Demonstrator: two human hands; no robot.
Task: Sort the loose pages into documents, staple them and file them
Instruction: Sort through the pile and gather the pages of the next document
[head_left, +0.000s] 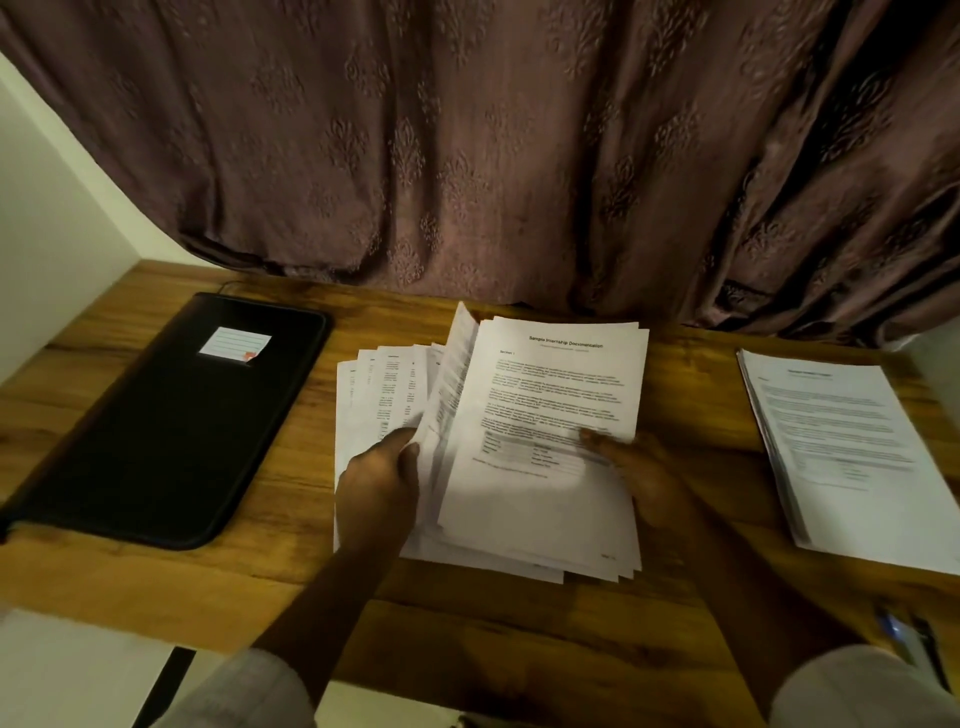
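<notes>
Left hand (379, 480) pinches fanned white printed pages (540, 395), right hand (641, 470) grips their top sheets; black rectangular folder (171, 415) at nine o'clock, second white stack (841, 441) at three

Dim warm light, soft blur, wide-angle bending at edges

black folder (171, 421), white pages (540, 441), mauve damask curtain (493, 145)

Folder (171, 421) left, loose pages (540, 441) middle, stack (852, 457) right.
</notes>
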